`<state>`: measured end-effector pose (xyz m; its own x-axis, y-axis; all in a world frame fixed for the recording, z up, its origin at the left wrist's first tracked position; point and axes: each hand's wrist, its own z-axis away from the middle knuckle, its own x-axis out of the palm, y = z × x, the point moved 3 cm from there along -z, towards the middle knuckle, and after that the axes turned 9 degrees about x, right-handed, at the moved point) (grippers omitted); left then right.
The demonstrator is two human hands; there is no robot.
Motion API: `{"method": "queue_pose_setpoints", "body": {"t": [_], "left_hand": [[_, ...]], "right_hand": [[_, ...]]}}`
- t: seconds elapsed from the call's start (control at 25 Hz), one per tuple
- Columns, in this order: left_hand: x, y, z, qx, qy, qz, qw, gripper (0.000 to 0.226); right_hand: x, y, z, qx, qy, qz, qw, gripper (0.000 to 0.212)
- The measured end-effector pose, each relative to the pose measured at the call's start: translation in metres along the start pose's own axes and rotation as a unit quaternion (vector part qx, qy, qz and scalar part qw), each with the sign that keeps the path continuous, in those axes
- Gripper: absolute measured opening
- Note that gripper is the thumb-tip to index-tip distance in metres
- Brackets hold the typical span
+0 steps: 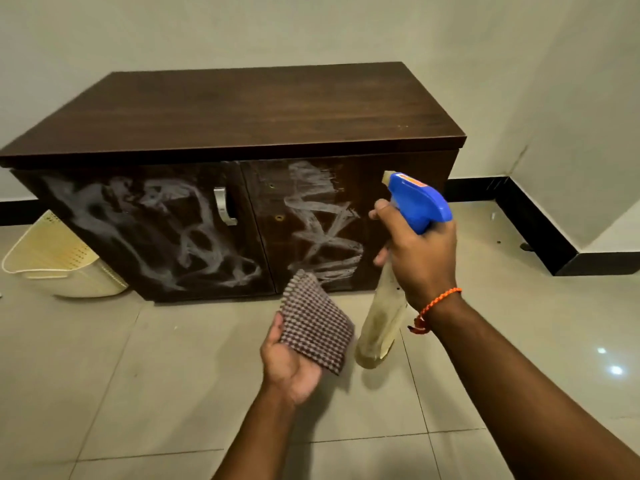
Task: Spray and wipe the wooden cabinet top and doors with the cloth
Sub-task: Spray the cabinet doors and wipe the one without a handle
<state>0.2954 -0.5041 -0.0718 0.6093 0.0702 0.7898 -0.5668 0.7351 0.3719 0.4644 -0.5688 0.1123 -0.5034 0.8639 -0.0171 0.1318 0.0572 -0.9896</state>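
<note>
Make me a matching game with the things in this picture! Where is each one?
Things:
1. spray bottle
2. checked cloth
3. silver handle
4. cream basket

Places:
A. on the left door of the cabinet
B. in the right hand
C. on the floor beside the cabinet
D. in the left hand

Pairs: 1-B, 2-D, 3-A, 4-C.
</note>
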Motion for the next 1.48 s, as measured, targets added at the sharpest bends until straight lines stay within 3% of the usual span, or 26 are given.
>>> {"method": "queue_pose_setpoints", "body": {"t": [0.12,0.2,0.28,0.56,0.72,1.16,1.48], "left_hand": [[-0.035,0.059,0.003,0.102,0.022,0.08,0.991,0.052],[-0.048,0.09,0.004,0.154,0.045,0.093,0.983,0.079],[-0.057,0.108,0.004,0.176,0.056,0.1,0.978,0.079],[-0.041,0.105,0.004,0.18,0.027,0.095,0.979,0.068],[-0.032,0.106,0.0,0.197,0.015,0.096,0.976,0.092],[-0.029,0.09,-0.012,0.212,-0.009,0.09,0.973,0.101],[-0.028,0.09,-0.01,0.212,-0.004,0.087,0.973,0.089]], "right_hand": [[0.026,0.006,0.001,0.026,-0.025,0.052,0.998,0.031],[0.036,0.01,0.003,0.023,-0.023,0.071,0.997,0.032],[0.041,0.015,0.006,0.018,-0.021,0.086,0.996,0.03],[0.04,0.028,0.007,0.028,0.009,0.124,0.992,0.028],[0.022,0.05,0.015,0.095,0.028,0.142,0.985,0.023],[-0.014,0.118,0.034,0.24,0.021,0.204,0.949,0.018],[-0.011,0.14,0.048,0.297,-0.011,0.222,0.929,0.015]]}}
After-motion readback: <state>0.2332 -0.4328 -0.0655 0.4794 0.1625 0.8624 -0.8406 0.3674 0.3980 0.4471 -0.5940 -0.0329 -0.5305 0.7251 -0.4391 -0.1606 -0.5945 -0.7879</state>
